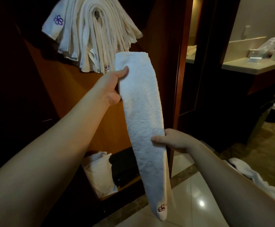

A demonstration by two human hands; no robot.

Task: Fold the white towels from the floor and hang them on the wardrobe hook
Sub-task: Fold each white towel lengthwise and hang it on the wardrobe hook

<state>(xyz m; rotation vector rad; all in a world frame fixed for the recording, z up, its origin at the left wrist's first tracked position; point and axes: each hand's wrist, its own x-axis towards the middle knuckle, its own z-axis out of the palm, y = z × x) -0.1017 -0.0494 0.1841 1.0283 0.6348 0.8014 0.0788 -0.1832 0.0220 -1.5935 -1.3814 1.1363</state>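
The left hand (115,84) pinches the top of the folded towel (143,125) and the right hand (171,141) grips its middle, just below the hung towels (91,35). The hook is buried beneath them, so this 1 could slide off or drag others down.

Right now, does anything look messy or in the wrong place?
Yes. A crumpled white towel lies on the shiny tiled floor at lower right, not yet folded. The many white folded towels on the wardrobe hook fan out unevenly. The long folded white towel held in both hands looks tidy.
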